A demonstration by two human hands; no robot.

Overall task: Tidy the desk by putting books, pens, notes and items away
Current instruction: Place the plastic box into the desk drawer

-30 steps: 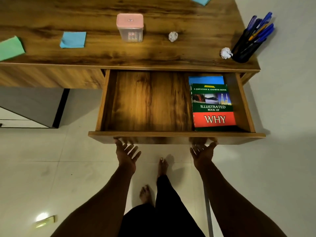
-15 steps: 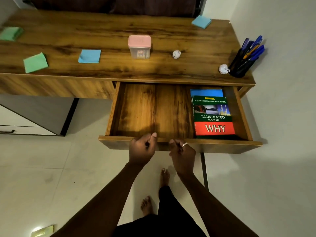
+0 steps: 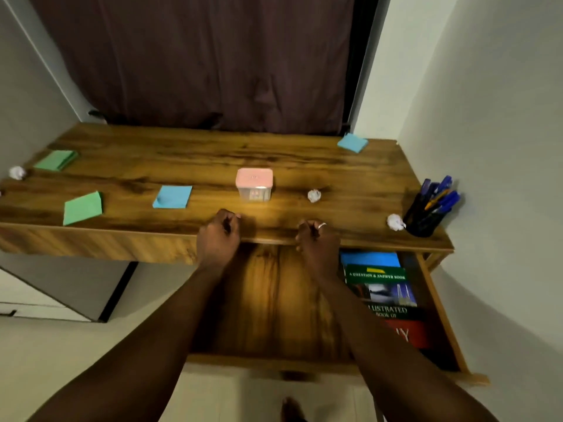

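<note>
Nearest the camera, the open wooden drawer (image 3: pixel 268 300) hangs out below the front edge of the brown wood-grain desk (image 3: pixel 182 159). At the drawer's right end lies a green-and-red illustrated book (image 3: pixel 387 300) on top of a blue one (image 3: pixel 370 258). Above the drawer, at the desk's front edge, the left hand (image 3: pixel 217 236) and the right hand (image 3: pixel 316 243) are both curled into loose fists, holding nothing; the right wears a ring. Beyond them on the desk stands a clear box with a pink lid (image 3: pixel 254 184), a crumpled white paper ball (image 3: pixel 314 195) right of it, a blue sticky-note pad (image 3: pixel 172 197) and a green pad (image 3: pixel 83 208) left of it. At the desk's right end a black cup of blue pens (image 3: pixel 426 213) stands beside another paper ball (image 3: pixel 395 222). Farther back lie a second green pad (image 3: pixel 55 160) and a second blue pad (image 3: pixel 352 142), before a dark curtain (image 3: pixel 198 62).
</note>
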